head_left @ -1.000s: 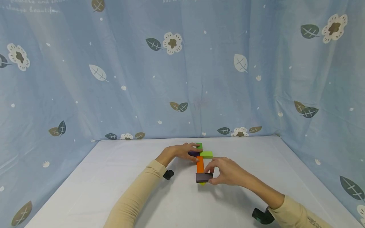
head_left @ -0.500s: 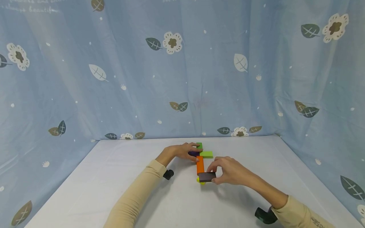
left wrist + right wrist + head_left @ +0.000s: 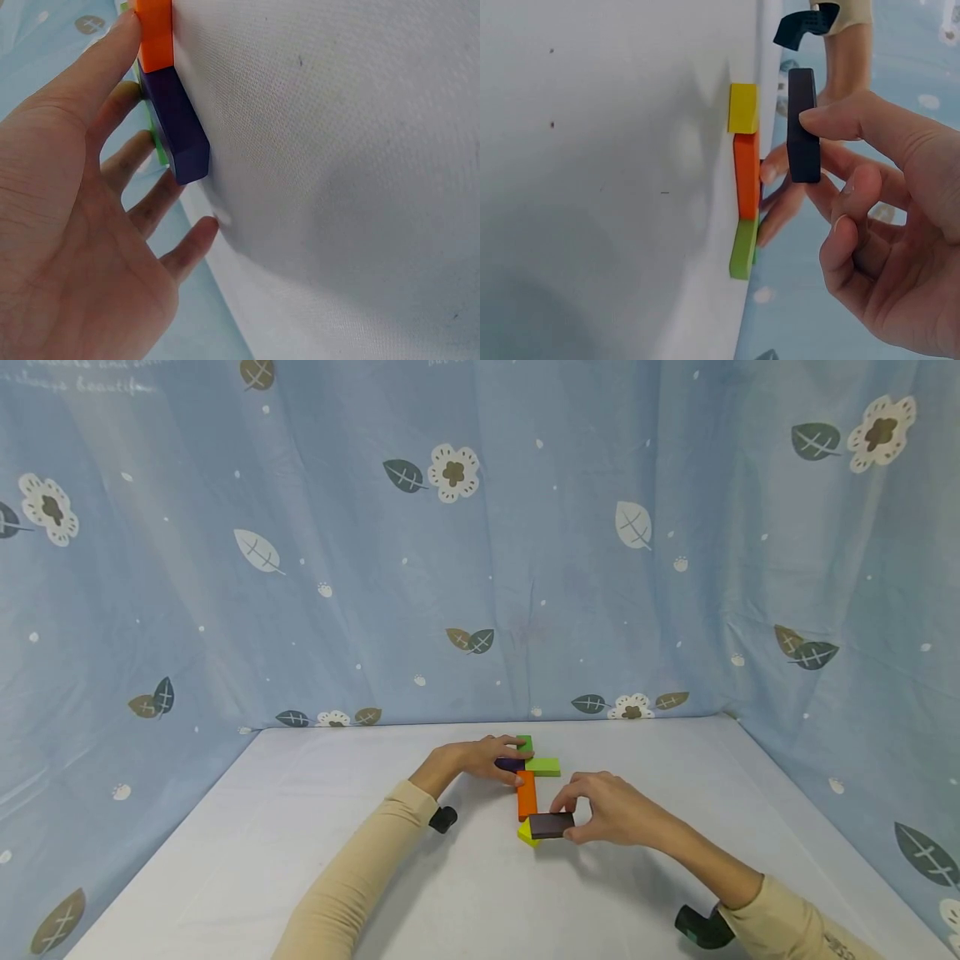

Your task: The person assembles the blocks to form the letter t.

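My right hand [image 3: 611, 810] pinches a dark, nearly black rectangular block [image 3: 547, 826] between thumb and fingers. In the right wrist view this block [image 3: 802, 127] is held apart from the row of blocks. Behind it in the head view, a yellow block [image 3: 525, 833] is partly covered, at the near end of an orange block [image 3: 527, 797]. Beyond lie a dark purple block [image 3: 508, 765], a lime block [image 3: 543, 767] and a green block [image 3: 525, 742]. My left hand [image 3: 483, 758] rests over these, its thumb touching the orange block [image 3: 156, 37] and its fingers spread along the purple one [image 3: 176, 124].
A white cloth [image 3: 435, 893] covers the table. Blue leaf-and-flower curtains [image 3: 510, 568] stand at the back and sides. Black wrist devices show by the left sleeve [image 3: 442, 819] and right sleeve [image 3: 705, 927].
My right hand has shifted right with the dark block, baring more of the yellow block and the orange block's near end. The left hand has stayed in place.
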`<action>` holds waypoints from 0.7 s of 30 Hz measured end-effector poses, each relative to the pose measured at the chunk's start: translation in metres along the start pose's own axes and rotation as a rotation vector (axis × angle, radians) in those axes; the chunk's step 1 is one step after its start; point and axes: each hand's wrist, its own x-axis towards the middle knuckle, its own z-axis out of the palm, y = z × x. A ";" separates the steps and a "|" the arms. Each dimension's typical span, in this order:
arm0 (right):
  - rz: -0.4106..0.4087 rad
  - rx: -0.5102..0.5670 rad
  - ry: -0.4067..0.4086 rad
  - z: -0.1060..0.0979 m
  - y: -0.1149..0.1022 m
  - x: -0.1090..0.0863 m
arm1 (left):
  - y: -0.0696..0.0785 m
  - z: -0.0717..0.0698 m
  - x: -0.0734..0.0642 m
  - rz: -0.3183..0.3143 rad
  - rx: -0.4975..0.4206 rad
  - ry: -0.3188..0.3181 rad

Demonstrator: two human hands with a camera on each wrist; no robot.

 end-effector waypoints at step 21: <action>0.033 0.004 -0.022 -0.002 0.012 -0.003 | 0.000 0.001 0.000 -0.012 -0.002 -0.005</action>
